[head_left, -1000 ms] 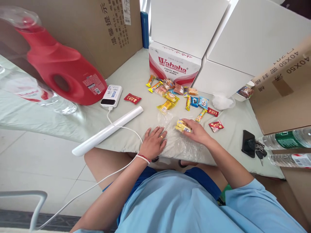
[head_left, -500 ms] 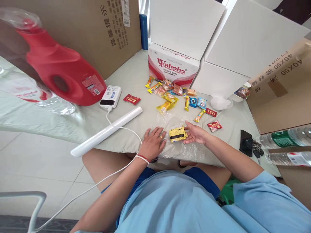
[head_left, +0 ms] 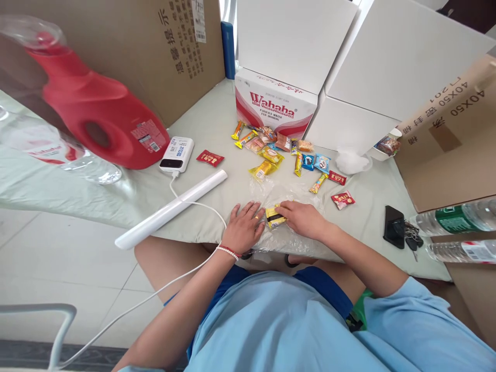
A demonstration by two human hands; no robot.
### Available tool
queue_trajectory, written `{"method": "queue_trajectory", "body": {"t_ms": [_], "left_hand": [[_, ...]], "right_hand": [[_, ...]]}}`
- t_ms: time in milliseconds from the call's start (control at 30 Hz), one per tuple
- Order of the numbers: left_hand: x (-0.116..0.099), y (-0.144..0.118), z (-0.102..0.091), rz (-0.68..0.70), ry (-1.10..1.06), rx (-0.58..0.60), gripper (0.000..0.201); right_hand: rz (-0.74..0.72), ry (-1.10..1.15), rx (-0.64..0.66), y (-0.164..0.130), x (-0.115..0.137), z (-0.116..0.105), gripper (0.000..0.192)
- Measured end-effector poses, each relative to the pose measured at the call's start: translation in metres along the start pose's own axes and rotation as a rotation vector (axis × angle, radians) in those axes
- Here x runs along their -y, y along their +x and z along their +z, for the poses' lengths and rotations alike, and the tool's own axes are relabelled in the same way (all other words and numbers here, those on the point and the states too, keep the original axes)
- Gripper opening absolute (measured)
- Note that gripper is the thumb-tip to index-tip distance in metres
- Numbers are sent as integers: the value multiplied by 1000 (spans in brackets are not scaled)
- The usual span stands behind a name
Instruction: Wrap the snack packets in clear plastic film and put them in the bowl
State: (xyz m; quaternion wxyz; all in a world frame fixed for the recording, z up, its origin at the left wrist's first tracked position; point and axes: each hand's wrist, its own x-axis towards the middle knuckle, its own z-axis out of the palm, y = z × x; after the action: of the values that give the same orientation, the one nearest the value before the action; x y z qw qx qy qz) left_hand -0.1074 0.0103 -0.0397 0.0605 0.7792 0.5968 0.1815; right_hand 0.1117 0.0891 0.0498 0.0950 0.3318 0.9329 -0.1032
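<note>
Yellow-wrapped, the packet (head_left: 273, 219) is laid on clear film (head_left: 296, 239) between the hands; its right end is covered by the right hand (head_left: 304, 219), whose grip, pinching or merely resting, cannot be told. The left hand (head_left: 243, 227) is spread flat. Pressure is best kept light. The cloth-covered bench (head_left: 194, 222) is backed by white boxes (head_left: 290, 36).

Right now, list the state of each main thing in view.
Left hand: palm down, fingers spread.
Right hand: fingers on the yellow packet.
Yellow packet: lying, partly covered.
Plastic bag: crumpled.
Snacks: wrapped, loose.
Power bank: cable plugged in.
White bar: lying, cable across it.
Red jug: capped.
Phone: lying beside keys.
</note>
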Motion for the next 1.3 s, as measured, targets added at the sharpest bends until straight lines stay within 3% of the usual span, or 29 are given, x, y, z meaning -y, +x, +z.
{"method": "queue_trajectory", "body": {"t_ms": [100,233,333,400,567,700,867,967,1067,1167,1233,1300], "left_hand": [[0,0,0,-3,1,1,43],[1,0,0,-11,9,1,43],[1,0,0,-2,18,8,43],[1,0,-1,-2,28,13,43],[1,0,-1,-12,39,21,43],[0,-1,-1,-2,34,22,43],[-2,-4,2,-41,4,6,45],[2,-10,-3,-70,-99,-46,49],[12,-22,-17,-4,-249,-84,53],[23,-39,-29,172,-289,32,66],[30,-48,-30,243,-255,117,75],[35,-54,-25,252,-222,148,60]], "right_hand": [[88,73,-58,-4,-19,-8,60],[149,60,87,-6,-39,-13,79],[85,-23,136,2,-33,-15,80],[62,-96,149,11,-24,-17,69],[100,-123,171,16,-20,-22,54],[152,-32,108,10,-29,-27,56],[193,-32,123,23,-11,-18,57],[207,18,108,24,-3,-12,74],[192,150,-32,-2,-10,-14,85],[92,313,-148,-52,-24,-8,72],[20,389,-142,-87,-29,10,72],[27,416,-136,-115,-29,37,73]]}}
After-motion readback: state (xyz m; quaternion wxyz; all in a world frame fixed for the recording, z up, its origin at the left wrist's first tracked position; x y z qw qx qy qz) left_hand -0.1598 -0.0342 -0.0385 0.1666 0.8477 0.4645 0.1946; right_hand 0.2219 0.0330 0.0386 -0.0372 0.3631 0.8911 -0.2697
